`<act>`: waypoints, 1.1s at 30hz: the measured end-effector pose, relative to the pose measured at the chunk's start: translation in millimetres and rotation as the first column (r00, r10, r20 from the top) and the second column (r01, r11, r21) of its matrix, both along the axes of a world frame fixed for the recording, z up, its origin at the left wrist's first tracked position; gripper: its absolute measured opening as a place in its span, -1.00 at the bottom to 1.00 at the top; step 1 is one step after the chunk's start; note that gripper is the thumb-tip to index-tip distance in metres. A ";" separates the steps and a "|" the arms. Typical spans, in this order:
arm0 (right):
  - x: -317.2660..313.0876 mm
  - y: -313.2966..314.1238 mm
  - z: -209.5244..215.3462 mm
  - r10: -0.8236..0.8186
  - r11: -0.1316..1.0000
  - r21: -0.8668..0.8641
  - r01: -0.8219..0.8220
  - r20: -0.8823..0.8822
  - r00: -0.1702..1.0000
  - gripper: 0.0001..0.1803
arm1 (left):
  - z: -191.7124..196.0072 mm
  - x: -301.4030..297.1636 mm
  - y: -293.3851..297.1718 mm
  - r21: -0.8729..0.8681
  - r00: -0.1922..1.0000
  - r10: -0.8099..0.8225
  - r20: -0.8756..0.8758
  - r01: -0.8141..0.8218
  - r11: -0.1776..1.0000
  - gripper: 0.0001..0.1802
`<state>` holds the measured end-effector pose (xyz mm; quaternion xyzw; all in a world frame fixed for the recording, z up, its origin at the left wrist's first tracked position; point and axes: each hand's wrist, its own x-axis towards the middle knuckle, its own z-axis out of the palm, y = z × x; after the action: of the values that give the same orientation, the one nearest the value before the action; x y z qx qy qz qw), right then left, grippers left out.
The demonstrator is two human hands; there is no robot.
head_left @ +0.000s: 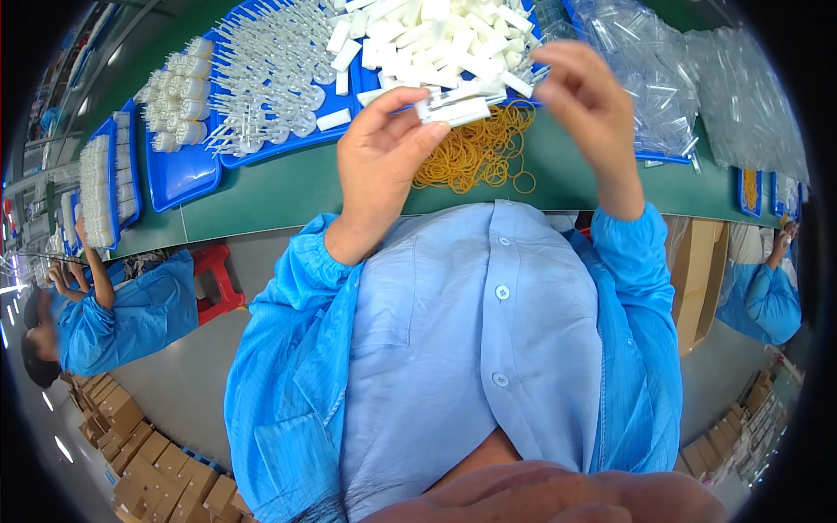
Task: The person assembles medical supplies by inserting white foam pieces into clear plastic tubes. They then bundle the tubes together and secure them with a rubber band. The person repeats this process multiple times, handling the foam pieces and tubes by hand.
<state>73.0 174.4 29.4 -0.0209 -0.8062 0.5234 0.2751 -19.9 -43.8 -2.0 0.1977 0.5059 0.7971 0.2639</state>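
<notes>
**Small bundle of white plastic pieces, held over the worktop edge**

Item: we hold a short stack of white plastic pieces in our left hand, its fingers closed round the stack from the left, thumb underneath. The stack sits level, just above the near edge of the green worktop.

Right hand: raised beside the stack on its right, fingers curled and pinched together near its far end; whether they touch the stack or grip anything we cannot tell.

Directly below: a loose heap of yellow rubber bands on the worktop.

Behind: a blue tray piled with more white plastic pieces and clear droppers.

Left: a second blue tray carrying small clear capped parts; a third holding white rows.

Right: clear plastic bags in a heap.

Periphery: co-workers in blue coats on both sides, and brown cardboard boxes on the floor.
</notes>
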 end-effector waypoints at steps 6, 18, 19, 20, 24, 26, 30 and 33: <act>-55.2 39.5 -18.3 -0.035 0.574 0.819 0.002 0.022 0.999 -0.76 | -8.8 -11.6 -15.2 0.003 0.991 0.097 -0.095 -0.097 0.995 -0.57; -45.2 34.2 -19.8 0.072 0.997 0.022 -0.079 0.212 0.974 -0.73 | -3.1 -20.4 -6.5 -0.007 0.995 0.042 -0.095 -0.043 0.999 -0.58; -37.8 31.5 -17.1 0.110 0.993 -0.077 -0.094 0.248 0.963 -0.73 | -3.0 -19.4 -3.3 -0.006 0.990 0.039 -0.135 -0.041 0.999 -0.58; -30.4 29.0 -14.3 0.151 0.979 -0.176 -0.104 0.279 0.948 -0.72 | -1.9 -18.5 -0.7 -0.011 0.986 0.031 -0.164 -0.033 0.999 -0.58; -5.0 25.3 -16.0 0.266 0.865 -0.482 -0.142 0.199 0.943 -0.73 | 2.9 -14.1 7.8 -0.036 0.982 -0.008 -0.186 0.002 0.999 -0.57; 2.7 30.0 -30.9 0.255 0.850 -0.510 -0.136 0.171 0.952 -0.75 | 3.8 -11.7 11.6 -0.034 0.988 -0.037 -0.153 0.032 0.999 -0.57; 13.6 31.1 -36.1 0.250 0.807 -0.585 -0.075 0.224 0.942 -0.78 | 0.6 -6.3 17.6 -0.014 0.993 -0.084 -0.083 0.083 0.996 -0.57; 17.3 25.7 -38.2 0.196 0.842 -0.535 -0.062 0.197 0.961 -0.78 | -0.5 -2.1 22.1 -0.029 0.991 -0.108 -0.073 0.106 0.994 -0.58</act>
<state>90.4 200.2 -8.8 -0.1047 -0.6600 0.7339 0.1216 -22.0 -21.6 -2.5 0.2507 0.5142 0.7673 0.2898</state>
